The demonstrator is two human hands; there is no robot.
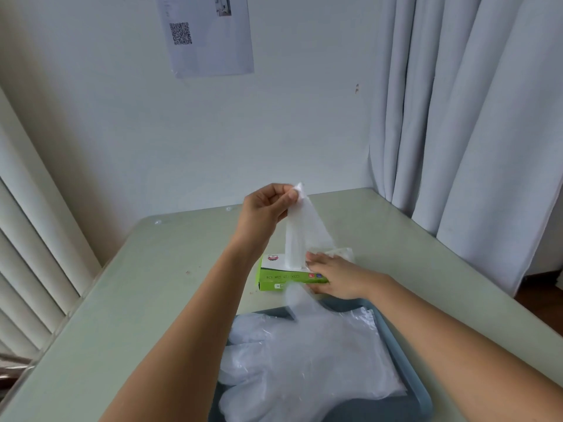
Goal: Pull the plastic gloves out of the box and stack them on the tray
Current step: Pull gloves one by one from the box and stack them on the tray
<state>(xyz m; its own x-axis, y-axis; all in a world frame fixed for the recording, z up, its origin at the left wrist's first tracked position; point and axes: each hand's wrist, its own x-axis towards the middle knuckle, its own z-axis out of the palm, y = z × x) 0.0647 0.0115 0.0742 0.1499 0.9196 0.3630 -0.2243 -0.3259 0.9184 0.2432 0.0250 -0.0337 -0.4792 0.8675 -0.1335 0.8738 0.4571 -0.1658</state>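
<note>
A: While the left grip pinches the glove above the box, how does it handle?
B: Light, limp, slippery, I judge; hold its top edge; right grip, flat, steadies the box.

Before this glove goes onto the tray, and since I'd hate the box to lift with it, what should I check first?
1. Left hand grip on the glove: ok, it pinches the top end.
2. Box held down: ok, the right hand presses on its right end.
3. Glove clear of the box: not ok, its lower end is at the box top.
4. Only one glove coming out: cannot tell.
5. Tray ready: ok, the stack of gloves lies on it, nearer the person than the box.
</note>
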